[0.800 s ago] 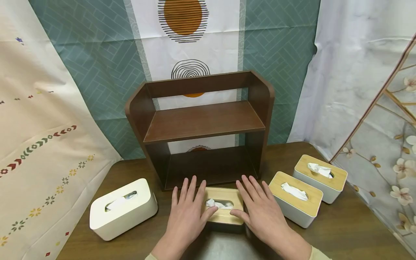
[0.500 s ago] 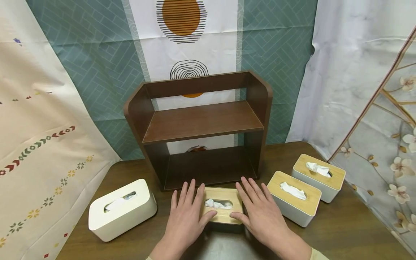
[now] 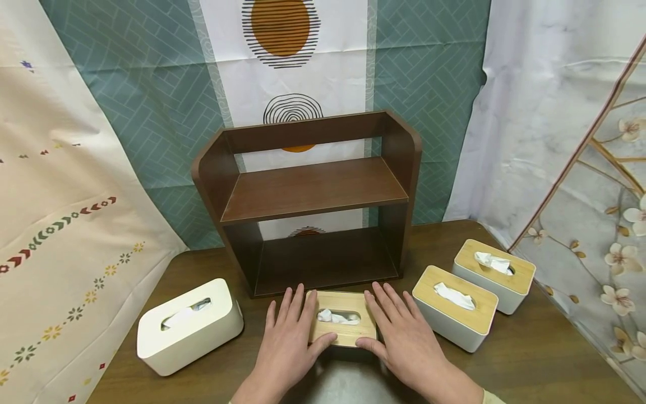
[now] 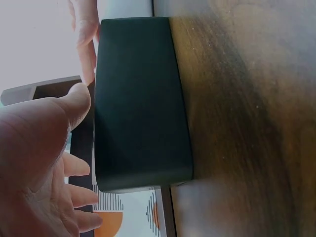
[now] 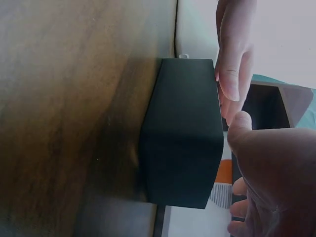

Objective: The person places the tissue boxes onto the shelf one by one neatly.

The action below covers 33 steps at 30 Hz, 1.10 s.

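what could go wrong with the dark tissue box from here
The right grip might knock the nearer wood-topped white box, which looks close beside it. If pushed forward, the dark tissue box could bump the brown shelf behind it.

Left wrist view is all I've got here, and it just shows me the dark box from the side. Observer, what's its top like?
Observer: From the head view, the dark box has a light wooden lid.
Operator: Is there an opening in it?
Observer: Yes, a slot in the middle, with white tissue showing inside.
Operator: And is anything standing out past the left hand, on the person's left?
Observer: A cream box with its own slot, standing apart from the left hand.
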Each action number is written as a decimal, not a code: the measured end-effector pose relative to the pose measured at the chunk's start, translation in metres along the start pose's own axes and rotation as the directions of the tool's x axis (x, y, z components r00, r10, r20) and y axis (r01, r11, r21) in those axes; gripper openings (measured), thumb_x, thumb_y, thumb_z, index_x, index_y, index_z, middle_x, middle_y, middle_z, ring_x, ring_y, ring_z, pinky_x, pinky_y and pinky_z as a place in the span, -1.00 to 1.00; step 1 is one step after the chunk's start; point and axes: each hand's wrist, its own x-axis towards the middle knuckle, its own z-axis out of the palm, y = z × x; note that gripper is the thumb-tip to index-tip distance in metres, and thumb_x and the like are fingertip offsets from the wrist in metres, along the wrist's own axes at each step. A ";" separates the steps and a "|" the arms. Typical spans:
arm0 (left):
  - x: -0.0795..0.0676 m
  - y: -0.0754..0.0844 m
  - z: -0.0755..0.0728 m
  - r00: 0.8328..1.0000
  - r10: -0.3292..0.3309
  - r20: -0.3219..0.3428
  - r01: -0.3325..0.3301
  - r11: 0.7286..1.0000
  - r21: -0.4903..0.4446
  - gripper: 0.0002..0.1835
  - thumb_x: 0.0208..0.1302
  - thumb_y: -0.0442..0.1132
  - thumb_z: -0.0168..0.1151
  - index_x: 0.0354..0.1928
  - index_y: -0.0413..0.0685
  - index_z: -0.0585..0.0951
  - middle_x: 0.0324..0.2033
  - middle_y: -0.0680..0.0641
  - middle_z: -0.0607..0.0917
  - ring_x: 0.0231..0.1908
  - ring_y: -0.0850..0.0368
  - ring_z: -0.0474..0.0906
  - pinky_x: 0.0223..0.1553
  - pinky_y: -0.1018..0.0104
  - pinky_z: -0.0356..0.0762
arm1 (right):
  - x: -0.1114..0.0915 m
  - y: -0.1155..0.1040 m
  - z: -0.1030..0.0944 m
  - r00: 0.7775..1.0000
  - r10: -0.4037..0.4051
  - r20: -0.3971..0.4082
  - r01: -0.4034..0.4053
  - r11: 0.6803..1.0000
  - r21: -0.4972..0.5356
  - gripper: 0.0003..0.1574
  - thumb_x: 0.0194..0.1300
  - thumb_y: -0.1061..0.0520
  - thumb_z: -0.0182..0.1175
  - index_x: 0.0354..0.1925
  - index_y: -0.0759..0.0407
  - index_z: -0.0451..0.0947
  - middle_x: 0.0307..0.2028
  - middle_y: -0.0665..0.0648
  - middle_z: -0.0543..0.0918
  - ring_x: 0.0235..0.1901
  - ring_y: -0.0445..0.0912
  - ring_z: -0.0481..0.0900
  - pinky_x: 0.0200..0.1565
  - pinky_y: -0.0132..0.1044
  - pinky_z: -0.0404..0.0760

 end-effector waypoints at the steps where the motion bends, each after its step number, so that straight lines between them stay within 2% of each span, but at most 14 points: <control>1: -0.001 0.000 0.000 1.000 -0.001 0.002 0.001 1.000 -0.005 0.00 0.48 0.41 0.31 0.71 -0.07 0.33 0.68 -0.29 0.25 0.68 -0.35 0.10 0.56 -0.50 0.05 | 0.000 0.000 0.001 1.000 -0.004 -0.001 0.004 1.000 -0.002 0.10 0.59 -0.53 0.09 0.67 0.21 0.34 0.68 0.26 0.27 0.66 0.23 0.20 0.59 0.32 0.18; 5: -0.002 -0.001 0.001 1.000 0.001 0.010 -0.001 1.000 -0.023 0.02 0.47 0.43 0.30 0.71 -0.08 0.32 0.68 -0.30 0.25 0.68 -0.35 0.09 0.56 -0.50 0.03 | -0.001 0.000 0.002 1.000 -0.014 -0.002 0.014 1.000 -0.002 0.10 0.58 -0.52 0.11 0.65 0.23 0.36 0.67 0.29 0.30 0.65 0.24 0.23 0.58 0.32 0.20; 13: -0.005 -0.002 0.002 0.999 0.008 0.039 -0.007 0.999 -0.031 0.04 0.48 0.49 0.22 0.71 -0.08 0.32 0.68 -0.30 0.25 0.68 -0.36 0.08 0.56 -0.51 0.04 | -0.005 -0.003 0.000 0.999 -0.004 0.048 0.002 0.999 0.044 0.12 0.59 -0.57 0.01 0.66 0.20 0.35 0.68 0.27 0.28 0.66 0.22 0.21 0.59 0.32 0.16; 25: -0.010 -0.001 0.002 0.999 0.000 0.052 0.004 0.997 -0.078 0.09 0.42 0.54 0.22 0.71 -0.07 0.33 0.65 -0.38 0.28 0.65 -0.44 0.12 0.53 -0.52 0.09 | -0.012 -0.006 0.005 1.000 -0.023 0.021 0.022 0.999 0.027 0.12 0.56 -0.55 0.08 0.64 0.22 0.39 0.65 0.30 0.33 0.63 0.23 0.27 0.56 0.31 0.24; 33: -0.011 -0.001 0.003 0.998 0.006 0.057 -0.001 0.996 -0.089 0.08 0.42 0.49 0.29 0.70 -0.10 0.34 0.63 -0.41 0.30 0.64 -0.47 0.14 0.52 -0.53 0.09 | -0.014 -0.009 0.005 0.996 0.013 0.083 -0.019 0.997 0.070 0.11 0.57 -0.53 0.11 0.65 0.23 0.36 0.65 0.34 0.30 0.63 0.27 0.25 0.58 0.31 0.20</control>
